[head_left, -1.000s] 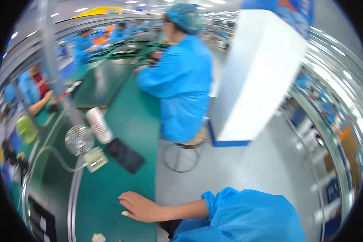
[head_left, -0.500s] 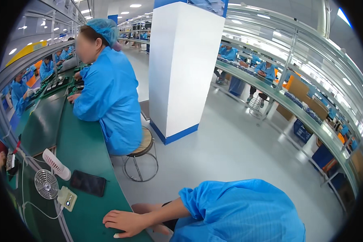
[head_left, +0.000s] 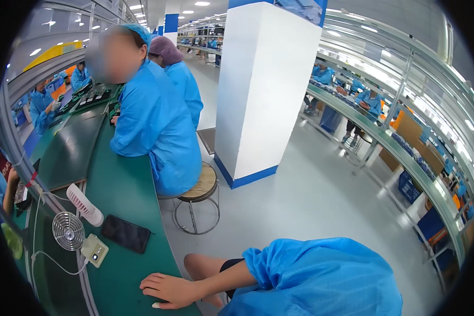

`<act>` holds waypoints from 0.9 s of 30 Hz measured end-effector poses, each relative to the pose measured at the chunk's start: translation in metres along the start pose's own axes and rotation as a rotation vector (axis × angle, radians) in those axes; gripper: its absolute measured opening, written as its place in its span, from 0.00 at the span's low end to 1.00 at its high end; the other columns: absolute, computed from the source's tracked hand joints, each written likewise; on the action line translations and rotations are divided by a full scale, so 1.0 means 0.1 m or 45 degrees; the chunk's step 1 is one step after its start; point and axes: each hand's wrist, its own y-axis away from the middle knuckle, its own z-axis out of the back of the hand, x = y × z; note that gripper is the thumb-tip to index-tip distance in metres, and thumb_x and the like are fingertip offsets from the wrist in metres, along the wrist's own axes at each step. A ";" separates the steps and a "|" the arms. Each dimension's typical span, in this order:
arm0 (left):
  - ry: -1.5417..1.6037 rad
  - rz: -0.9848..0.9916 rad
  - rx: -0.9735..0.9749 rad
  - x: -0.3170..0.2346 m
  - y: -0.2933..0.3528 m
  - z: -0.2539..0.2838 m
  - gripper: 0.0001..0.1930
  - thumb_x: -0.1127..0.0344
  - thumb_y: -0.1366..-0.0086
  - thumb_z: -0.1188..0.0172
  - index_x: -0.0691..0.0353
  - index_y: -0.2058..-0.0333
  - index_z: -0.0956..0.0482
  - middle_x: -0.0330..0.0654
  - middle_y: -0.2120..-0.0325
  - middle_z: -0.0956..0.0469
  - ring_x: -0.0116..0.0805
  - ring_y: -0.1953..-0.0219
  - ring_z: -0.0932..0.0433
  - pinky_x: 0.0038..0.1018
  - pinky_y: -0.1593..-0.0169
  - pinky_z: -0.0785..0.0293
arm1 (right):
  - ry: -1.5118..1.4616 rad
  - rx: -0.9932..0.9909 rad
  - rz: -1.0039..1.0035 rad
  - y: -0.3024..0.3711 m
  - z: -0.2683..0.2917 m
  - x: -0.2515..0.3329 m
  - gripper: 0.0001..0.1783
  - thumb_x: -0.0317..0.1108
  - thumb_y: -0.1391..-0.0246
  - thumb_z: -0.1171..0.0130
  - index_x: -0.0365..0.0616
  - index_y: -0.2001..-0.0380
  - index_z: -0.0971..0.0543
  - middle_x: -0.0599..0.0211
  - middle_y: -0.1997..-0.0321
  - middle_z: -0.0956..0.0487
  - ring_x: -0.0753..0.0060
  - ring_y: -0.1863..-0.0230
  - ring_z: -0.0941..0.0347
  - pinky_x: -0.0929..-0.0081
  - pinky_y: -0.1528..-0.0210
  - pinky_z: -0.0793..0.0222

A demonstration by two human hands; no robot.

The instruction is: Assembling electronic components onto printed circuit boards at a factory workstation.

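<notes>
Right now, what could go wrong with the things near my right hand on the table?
The black phone lies close to the edge of the green table; a sweep of the right hand might knock it to the floor. The white cable loops loosely near the pale box; if it gets caught, it could perhaps drag the box.

Blue smock [head_left: 321,279], gathered sleeve [head_left: 255,258], dark garment beneath [head_left: 230,264]
</notes>
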 end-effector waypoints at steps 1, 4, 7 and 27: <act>-0.003 0.015 -0.019 -0.01 0.01 -0.01 0.19 0.60 0.45 0.39 0.64 0.56 0.24 0.56 0.48 0.31 0.61 0.45 0.34 0.47 0.44 0.36 | -0.003 0.008 -0.011 -0.01 -0.01 0.00 0.19 0.40 0.45 0.49 0.35 0.58 0.34 0.50 0.47 0.37 0.50 0.43 0.42 0.59 0.40 0.47; 0.010 0.062 -0.013 0.02 0.03 0.00 0.18 0.61 0.45 0.39 0.64 0.57 0.24 0.56 0.48 0.30 0.60 0.45 0.34 0.47 0.44 0.37 | -0.011 0.031 -0.020 -0.03 -0.03 0.01 0.19 0.40 0.44 0.50 0.35 0.57 0.34 0.51 0.47 0.36 0.51 0.43 0.41 0.59 0.39 0.47; 0.075 0.088 0.034 0.06 0.02 0.00 0.18 0.62 0.45 0.39 0.64 0.57 0.24 0.55 0.48 0.30 0.59 0.44 0.35 0.47 0.43 0.39 | 0.017 0.041 -0.039 -0.02 0.01 0.00 0.18 0.41 0.43 0.51 0.36 0.57 0.33 0.53 0.46 0.35 0.53 0.42 0.41 0.60 0.39 0.46; 0.191 0.120 -0.061 0.12 0.09 -0.07 0.16 0.63 0.45 0.38 0.62 0.58 0.23 0.50 0.49 0.29 0.57 0.44 0.35 0.49 0.42 0.40 | 0.100 0.097 -0.098 -0.06 0.04 0.00 0.19 0.40 0.46 0.46 0.41 0.55 0.31 0.59 0.44 0.33 0.58 0.40 0.40 0.61 0.39 0.45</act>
